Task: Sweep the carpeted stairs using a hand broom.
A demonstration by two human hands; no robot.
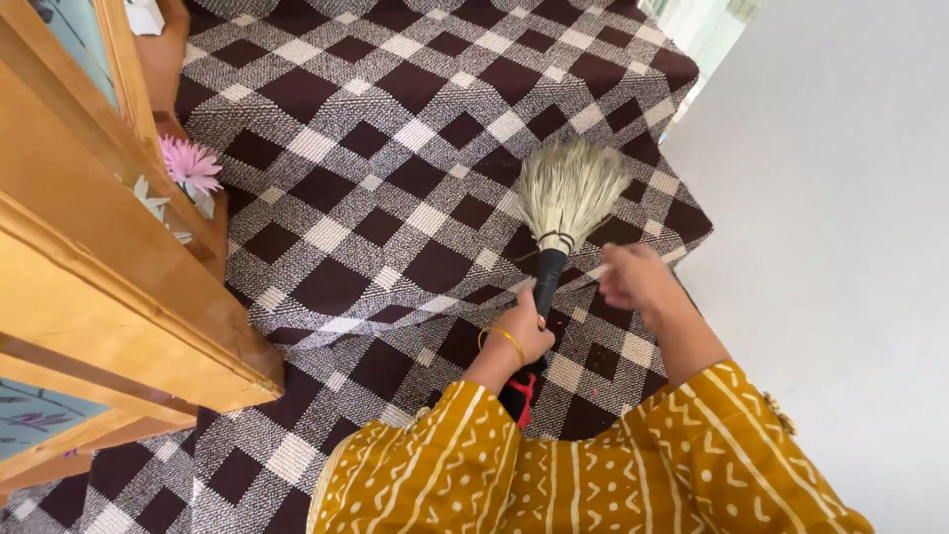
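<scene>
No packages, labels, signs or screens are showing anywhere in this view, neither on the checked bedcover nor along the wooden furniture beside it.

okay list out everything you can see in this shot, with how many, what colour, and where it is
hand broom: one, pale straw bristles with a black handle, lying over the middle of the cloth, bristles pointing away from the person
checked cloth: one, dark maroon and white, covering most of the view
wooden furniture: one piece, light orange-brown, along the left edge
artificial flower: one, pink, tucked beside the wooden furniture at the left
floor: pale grey, right side
bangle: one, gold, on the left wrist
sleeves: mustard yellow with white pattern, bottom of the view
left hand: gripping the black broom handle
right hand: blurred, just right of the handle, holding nothing that I can make out
</scene>
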